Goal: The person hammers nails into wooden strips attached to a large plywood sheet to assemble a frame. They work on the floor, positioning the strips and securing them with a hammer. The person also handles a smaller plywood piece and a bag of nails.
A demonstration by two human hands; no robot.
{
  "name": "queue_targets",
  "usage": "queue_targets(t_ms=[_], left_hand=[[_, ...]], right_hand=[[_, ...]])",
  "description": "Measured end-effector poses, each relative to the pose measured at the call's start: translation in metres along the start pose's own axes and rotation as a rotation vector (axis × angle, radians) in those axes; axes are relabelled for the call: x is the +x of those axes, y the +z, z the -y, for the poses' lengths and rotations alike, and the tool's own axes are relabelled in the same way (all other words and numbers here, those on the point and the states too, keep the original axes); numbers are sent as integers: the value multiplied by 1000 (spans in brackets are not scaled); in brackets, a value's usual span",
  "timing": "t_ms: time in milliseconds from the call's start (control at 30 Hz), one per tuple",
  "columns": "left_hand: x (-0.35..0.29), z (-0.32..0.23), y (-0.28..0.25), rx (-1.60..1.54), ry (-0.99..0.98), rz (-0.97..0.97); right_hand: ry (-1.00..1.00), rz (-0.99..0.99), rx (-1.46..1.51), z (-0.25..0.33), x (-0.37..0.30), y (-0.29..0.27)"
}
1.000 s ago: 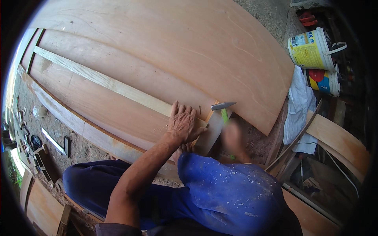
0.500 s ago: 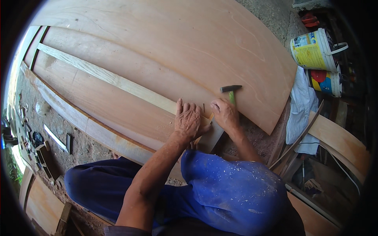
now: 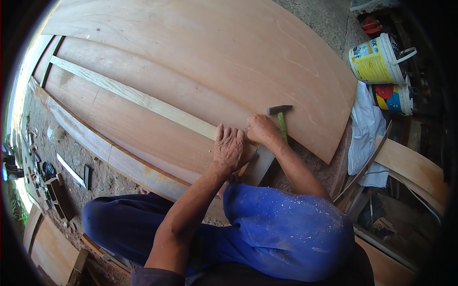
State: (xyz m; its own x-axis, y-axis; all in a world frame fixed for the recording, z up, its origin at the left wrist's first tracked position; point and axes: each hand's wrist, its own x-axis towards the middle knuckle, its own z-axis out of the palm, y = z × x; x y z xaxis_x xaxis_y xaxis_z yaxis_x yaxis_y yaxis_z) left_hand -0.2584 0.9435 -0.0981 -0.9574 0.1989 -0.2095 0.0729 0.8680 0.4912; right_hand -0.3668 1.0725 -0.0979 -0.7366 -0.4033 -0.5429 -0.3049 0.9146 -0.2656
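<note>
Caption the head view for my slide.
Left hand resting on a pale wooden strip, right hand close beside it, green-handled hammer lying on plywood.

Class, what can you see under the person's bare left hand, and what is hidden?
Under the bare left hand lies part of a long, pale wooden strip, visible running toward the upper left. Whatever the hand directly covers cannot be seen.

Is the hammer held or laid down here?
Laid down: the hammer lies on the plywood sheet, and the right hand, its fingers curled beside the left hand, is off it.
</note>
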Motion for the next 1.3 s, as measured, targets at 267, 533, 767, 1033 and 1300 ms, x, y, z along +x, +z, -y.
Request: queue_targets(t_ms=[267, 533, 767, 1033, 1300], left_hand=[[-3, 1, -5, -46, 8, -12], [1, 16, 4, -243, 10, -239], [5, 16, 0, -225, -114, -296], [38, 13, -17, -845, -280, -124], [37, -1, -20, -1177, -497, 24]], right_hand=[[-27, 17, 51, 9, -6, -5], [-210, 66, -141, 16, -8, -9], [-338, -9, -212, 1, -4, 8], [-91, -131, 714, 1, -23, -28], [-263, -416, 554, -28, -52, -26]])
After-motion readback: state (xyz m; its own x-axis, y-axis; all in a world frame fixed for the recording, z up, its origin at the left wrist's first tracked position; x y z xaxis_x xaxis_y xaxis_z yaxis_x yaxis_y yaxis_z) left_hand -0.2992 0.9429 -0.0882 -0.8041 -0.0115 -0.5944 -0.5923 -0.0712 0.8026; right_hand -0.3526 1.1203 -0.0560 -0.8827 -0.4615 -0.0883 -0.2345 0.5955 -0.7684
